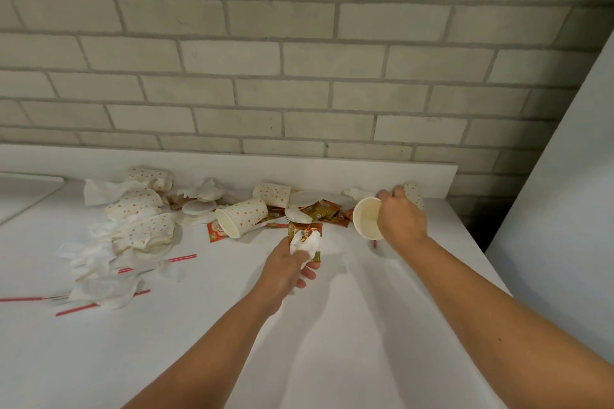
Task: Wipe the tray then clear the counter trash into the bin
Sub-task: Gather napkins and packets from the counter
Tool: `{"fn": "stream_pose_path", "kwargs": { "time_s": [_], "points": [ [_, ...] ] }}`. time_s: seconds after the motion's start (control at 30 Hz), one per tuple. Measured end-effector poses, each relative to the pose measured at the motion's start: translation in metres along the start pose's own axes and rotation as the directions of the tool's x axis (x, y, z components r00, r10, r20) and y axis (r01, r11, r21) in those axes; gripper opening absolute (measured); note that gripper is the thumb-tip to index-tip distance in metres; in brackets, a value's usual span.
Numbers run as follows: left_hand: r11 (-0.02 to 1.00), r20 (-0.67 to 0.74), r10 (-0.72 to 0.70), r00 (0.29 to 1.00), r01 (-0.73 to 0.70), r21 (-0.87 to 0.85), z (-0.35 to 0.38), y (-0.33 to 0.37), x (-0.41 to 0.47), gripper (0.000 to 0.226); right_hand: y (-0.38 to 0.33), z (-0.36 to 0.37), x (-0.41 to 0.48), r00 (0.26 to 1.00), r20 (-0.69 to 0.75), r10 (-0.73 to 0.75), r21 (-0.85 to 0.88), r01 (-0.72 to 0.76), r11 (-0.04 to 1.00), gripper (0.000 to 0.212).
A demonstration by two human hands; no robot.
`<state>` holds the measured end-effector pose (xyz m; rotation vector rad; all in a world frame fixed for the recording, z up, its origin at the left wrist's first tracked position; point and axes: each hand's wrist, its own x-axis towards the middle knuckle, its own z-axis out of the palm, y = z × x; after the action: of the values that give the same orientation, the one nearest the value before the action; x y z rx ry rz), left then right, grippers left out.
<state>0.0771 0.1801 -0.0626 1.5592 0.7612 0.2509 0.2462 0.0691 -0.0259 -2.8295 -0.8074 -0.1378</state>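
Trash (252, 212) is strewn along the white bench (332, 325) by the brick wall (299, 43), left hand (289, 267) clenched on a foil sachet (304, 231) plus tissue, right hand (400, 217) grasping a paper cup (365, 217) just beside it.

Soft, even indoor light; wide-angle bend at the edges.

The white surface (332, 325) is brightly lit, and faint shadows are cast beside both arms. The wall (299, 60) darkens at the right corner, its brick lines are curved, and slight softness is seen throughout.
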Motion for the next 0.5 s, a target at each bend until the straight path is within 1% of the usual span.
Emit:
{"fn": "stream_pose_path", "kwargs": {
  "time_s": [0.03,0.1,0.17,0.3,0.4,0.5],
  "points": [
    [1.000,-0.003,0.015,1.000,-0.015,-0.020,-0.003,0.000,-0.005,0.034,-0.008,-0.004,-0.003,0.999,-0.030,-0.024,0.026,0.025,0.999,0.042],
    [0.999,-0.015,0.025,1.000,-0.026,-0.026,-0.009,0.000,-0.014,0.035,-0.024,-0.009,-0.009,0.996,-0.049,-0.074,0.100,0.079,0.992,0.038],
    [0.999,-0.038,0.035,0.999,-0.035,-0.007,-0.016,-0.001,-0.025,0.038,-0.042,-0.013,-0.017,0.993,-0.010,-0.118,0.173,0.118,0.978,0.036],
    [0.999,-0.135,0.048,0.990,-0.047,0.011,-0.034,-0.006,-0.048,0.038,-0.077,-0.019,-0.040,0.971,0.087,-0.224,0.237,0.198,0.951,0.037],
    [0.998,-0.206,0.055,0.977,-0.053,0.014,-0.056,-0.014,-0.069,0.033,-0.105,-0.020,-0.059,0.933,0.122,-0.339,0.316,0.288,0.904,0.038],
    [0.999,-0.282,0.042,0.959,-0.043,0.002,-0.083,-0.026,-0.090,0.029,-0.136,-0.021,-0.081,0.890,0.159,-0.427,0.404,0.336,0.851,0.033]
  ]
}}
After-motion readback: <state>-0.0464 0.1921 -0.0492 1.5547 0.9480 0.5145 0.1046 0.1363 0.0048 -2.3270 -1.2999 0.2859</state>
